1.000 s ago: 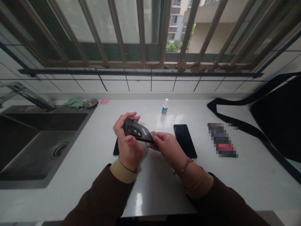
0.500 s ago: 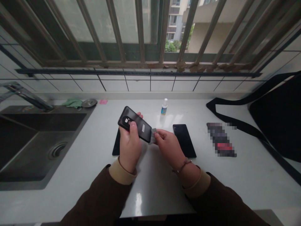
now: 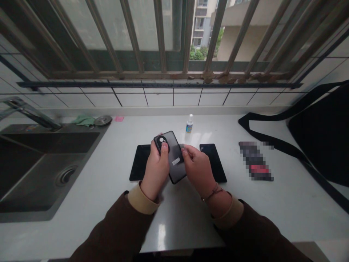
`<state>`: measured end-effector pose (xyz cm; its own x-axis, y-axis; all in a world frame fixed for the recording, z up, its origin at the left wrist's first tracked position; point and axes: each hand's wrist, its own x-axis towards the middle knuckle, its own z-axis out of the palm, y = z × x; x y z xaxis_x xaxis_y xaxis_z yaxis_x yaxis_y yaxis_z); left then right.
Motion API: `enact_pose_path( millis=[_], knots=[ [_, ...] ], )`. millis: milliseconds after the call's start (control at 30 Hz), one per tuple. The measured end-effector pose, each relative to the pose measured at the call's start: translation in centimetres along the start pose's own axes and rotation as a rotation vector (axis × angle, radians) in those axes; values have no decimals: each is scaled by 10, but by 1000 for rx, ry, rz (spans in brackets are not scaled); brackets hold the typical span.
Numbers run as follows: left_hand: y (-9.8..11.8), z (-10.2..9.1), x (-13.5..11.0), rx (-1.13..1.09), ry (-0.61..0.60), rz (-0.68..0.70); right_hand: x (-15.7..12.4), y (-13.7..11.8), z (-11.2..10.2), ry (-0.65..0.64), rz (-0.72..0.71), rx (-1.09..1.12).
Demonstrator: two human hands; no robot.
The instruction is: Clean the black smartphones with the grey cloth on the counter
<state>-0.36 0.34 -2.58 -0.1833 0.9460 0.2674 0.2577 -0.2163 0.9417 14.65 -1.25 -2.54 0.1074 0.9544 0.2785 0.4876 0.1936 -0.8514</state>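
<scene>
My left hand [image 3: 156,168] holds a black smartphone [image 3: 174,158] upright by its edge, back facing me, with the thumb lying just below the round camera bump. A small white label sits on the phone's back. My right hand [image 3: 198,169] presses against the phone's right edge, pinching a small grey cloth [image 3: 182,146], mostly hidden by the fingers. Below the hands lie a black tablet or phone [image 3: 140,163] and a second black phone [image 3: 217,163], each partly hidden.
A small bottle with a blue label [image 3: 189,123] stands behind the hands. A steel sink [image 3: 46,171] and tap [image 3: 29,112] are at left, with a green cloth [image 3: 85,120] beyond. A pixelated packet [image 3: 255,161] and a black bag [image 3: 316,134] are at right.
The phone has turned from a leftward tilt to nearly upright, camera end away from me. Both hands have drawn closer together, and more of the black slab at left shows.
</scene>
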Motion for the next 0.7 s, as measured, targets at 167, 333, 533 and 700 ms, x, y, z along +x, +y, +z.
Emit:
enact_pose_path(
  millis=[167,333,533,700],
  knots=[
    [0,4,-1,-58,-200,-34,4,4,-2,90,-34,-32],
    [7,3,-3,-40,-301,-41,9,10,-5,153,-104,-39],
    [5,-1,-6,-161,-465,-124,9,6,-13,158,-205,-11],
    [7,-5,-4,-182,-608,-11,10,2,-18,114,-281,-17]
  ],
)
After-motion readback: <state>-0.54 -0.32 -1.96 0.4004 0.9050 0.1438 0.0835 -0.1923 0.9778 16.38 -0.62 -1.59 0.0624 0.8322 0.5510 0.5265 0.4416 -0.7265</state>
